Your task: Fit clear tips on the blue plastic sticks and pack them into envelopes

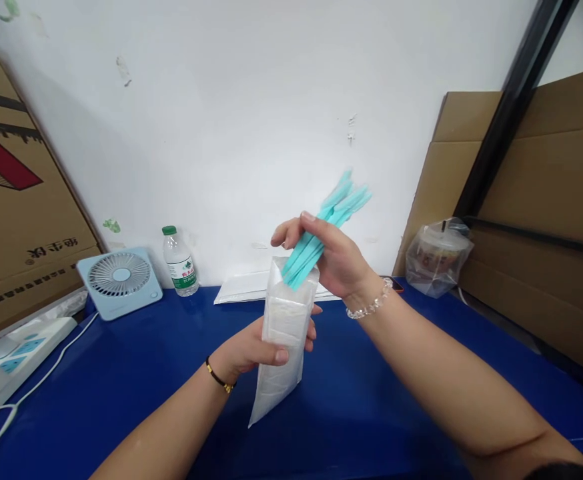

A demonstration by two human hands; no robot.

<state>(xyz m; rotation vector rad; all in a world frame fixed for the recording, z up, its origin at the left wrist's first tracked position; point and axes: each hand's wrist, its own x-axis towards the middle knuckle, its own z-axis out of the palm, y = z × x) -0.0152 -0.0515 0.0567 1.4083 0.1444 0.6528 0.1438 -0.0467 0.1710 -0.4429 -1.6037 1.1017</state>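
Note:
A white translucent pouch [285, 333] stands nearly upright over the blue table, its mouth facing up. My left hand [264, 347] is wrapped round its middle, thumb across the front and fingertips showing at the right side. Above it, my right hand [329, 250] grips a bundle of thin turquoise strips [314, 243] between thumb and fingers. The bundle slants, with its lower ends at the pouch's mouth and its upper ends spread out to the upper right. How deep the lower ends reach is hard to tell.
A light blue fan [121, 277] and a green-capped bottle [180, 263] stand at the back left, near a power strip [26, 360]. White flat packets [239, 288] lie along the wall. A bagged cup [436, 257] is at the back right. Cardboard [546, 240] flanks the blue table [371, 413].

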